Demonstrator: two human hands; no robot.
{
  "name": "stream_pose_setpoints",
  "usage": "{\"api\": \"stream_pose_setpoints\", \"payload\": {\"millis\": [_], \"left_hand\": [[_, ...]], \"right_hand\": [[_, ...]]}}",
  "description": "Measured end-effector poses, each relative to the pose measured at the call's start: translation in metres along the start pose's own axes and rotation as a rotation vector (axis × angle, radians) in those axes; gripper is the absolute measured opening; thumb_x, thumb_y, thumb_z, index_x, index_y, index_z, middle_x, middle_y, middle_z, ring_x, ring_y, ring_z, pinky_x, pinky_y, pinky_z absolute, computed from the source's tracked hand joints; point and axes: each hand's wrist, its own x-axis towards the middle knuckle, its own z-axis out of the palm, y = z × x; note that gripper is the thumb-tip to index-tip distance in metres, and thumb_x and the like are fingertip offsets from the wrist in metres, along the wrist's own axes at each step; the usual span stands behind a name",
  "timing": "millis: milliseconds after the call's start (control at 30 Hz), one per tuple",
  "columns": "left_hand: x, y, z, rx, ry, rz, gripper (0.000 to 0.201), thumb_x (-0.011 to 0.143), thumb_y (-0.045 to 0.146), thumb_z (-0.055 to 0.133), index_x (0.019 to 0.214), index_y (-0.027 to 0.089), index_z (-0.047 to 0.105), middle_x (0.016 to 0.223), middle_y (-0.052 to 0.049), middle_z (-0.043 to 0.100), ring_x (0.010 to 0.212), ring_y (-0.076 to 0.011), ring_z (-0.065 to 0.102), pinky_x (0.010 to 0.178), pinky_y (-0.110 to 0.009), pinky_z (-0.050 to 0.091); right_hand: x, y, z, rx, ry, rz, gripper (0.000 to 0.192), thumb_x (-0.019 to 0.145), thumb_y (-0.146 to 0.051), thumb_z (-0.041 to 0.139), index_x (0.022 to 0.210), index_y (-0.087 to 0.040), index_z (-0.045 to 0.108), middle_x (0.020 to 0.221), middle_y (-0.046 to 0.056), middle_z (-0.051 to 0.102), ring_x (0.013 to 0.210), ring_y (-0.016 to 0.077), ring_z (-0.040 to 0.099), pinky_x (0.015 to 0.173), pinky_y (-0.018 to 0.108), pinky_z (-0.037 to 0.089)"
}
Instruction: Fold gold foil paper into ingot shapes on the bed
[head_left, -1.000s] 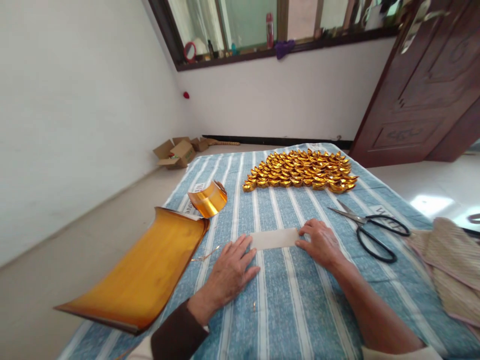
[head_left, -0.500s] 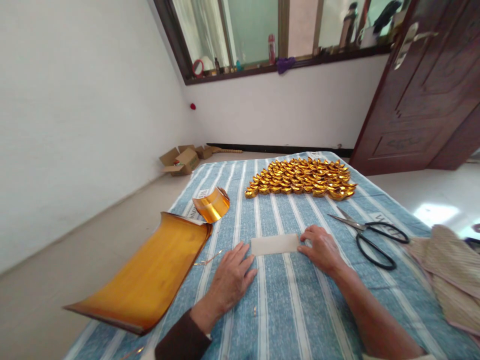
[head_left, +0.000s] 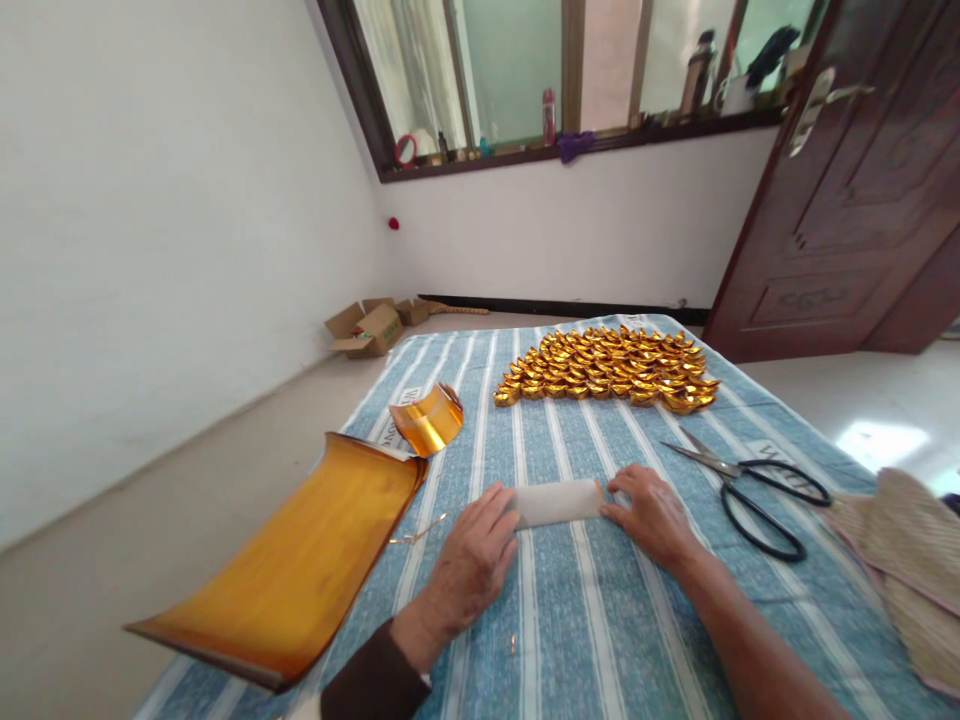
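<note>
A pale paper strip (head_left: 559, 503) lies across the striped cloth between my hands, with a thin golden edge showing at its right end. My left hand (head_left: 469, 555) has its fingertips over the strip's left end and holds it there. At the opposite end, the curled thumb and fingers of my right hand (head_left: 654, 515) grip the edge. Black-handled scissors (head_left: 731, 470) lie with parted blades to the right of my right hand. Left of my left hand rests a stack of large golden sheets (head_left: 300, 560), and a curled golden strip (head_left: 431, 418) sits behind it.
Many folded golden ingots (head_left: 607, 368) stand in rows at the far side of the striped cloth (head_left: 480, 440). A beige quilted cloth (head_left: 900, 560) lies at the right edge. Thin golden scraps (head_left: 418, 530) are near my left hand. Cardboard boxes (head_left: 369, 328) stand on the floor.
The right end of the strip now shows a golden edge by my right fingers. My left fingertips have come further over its left end. The view has shifted slightly.
</note>
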Motion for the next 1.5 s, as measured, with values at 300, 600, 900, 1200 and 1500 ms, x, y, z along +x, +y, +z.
{"api": "stream_pose_setpoints", "payload": {"millis": [300, 600, 900, 1200, 1500], "left_hand": [[0.013, -0.004, 0.018, -0.06, -0.138, -0.01, 0.025, 0.084, 0.012, 0.058, 0.108, 0.019, 0.06, 0.128, -0.012, 0.062, 0.124, -0.0294, 0.055, 0.099, -0.05, 0.05], [0.036, -0.002, 0.017, -0.099, -0.168, 0.008, 0.018, 0.084, 0.012, 0.056, 0.1, 0.02, 0.059, 0.116, -0.01, 0.064, 0.111, -0.026, 0.06, 0.095, -0.046, 0.051], [0.047, 0.001, 0.021, 0.009, -0.164, 0.051, 0.006, 0.089, 0.016, 0.053, 0.091, 0.018, 0.059, 0.106, -0.009, 0.065, 0.095, -0.0247, 0.06, 0.083, -0.043, 0.053], [0.042, 0.0, 0.03, -0.042, -0.056, 0.019, 0.014, 0.091, 0.019, 0.052, 0.1, 0.017, 0.061, 0.112, -0.013, 0.066, 0.105, -0.0268, 0.061, 0.091, -0.045, 0.052], [0.04, -0.005, 0.039, -0.15, 0.13, -0.043, 0.049, 0.085, 0.018, 0.059, 0.132, 0.015, 0.046, 0.117, -0.015, 0.064, 0.109, -0.0302, 0.06, 0.092, -0.049, 0.052]], "right_hand": [[0.001, 0.004, 0.006, -0.09, 0.091, 0.004, 0.009, 0.086, -0.027, 0.062, 0.086, -0.02, 0.068, 0.091, 0.006, 0.064, 0.095, 0.023, 0.057, 0.083, 0.032, 0.042], [0.009, 0.005, 0.005, -0.162, 0.146, 0.062, 0.012, 0.089, -0.028, 0.06, 0.083, -0.02, 0.067, 0.087, 0.007, 0.063, 0.093, 0.0235, 0.056, 0.081, 0.032, 0.04], [0.015, 0.006, 0.005, -0.215, 0.202, 0.081, 0.012, 0.09, -0.026, 0.058, 0.083, -0.02, 0.066, 0.087, 0.008, 0.064, 0.09, 0.0242, 0.054, 0.079, 0.032, 0.039], [0.008, -0.023, 0.009, -0.109, 0.226, -0.224, 0.016, 0.09, -0.027, 0.056, 0.1, -0.019, 0.065, 0.106, 0.01, 0.065, 0.103, 0.0261, 0.054, 0.088, 0.037, 0.04], [0.017, -0.003, 0.019, 0.102, 0.25, 0.033, 0.047, 0.084, -0.046, 0.061, 0.12, -0.015, 0.058, 0.111, 0.014, 0.065, 0.107, 0.031, 0.058, 0.092, 0.046, 0.045]]}}
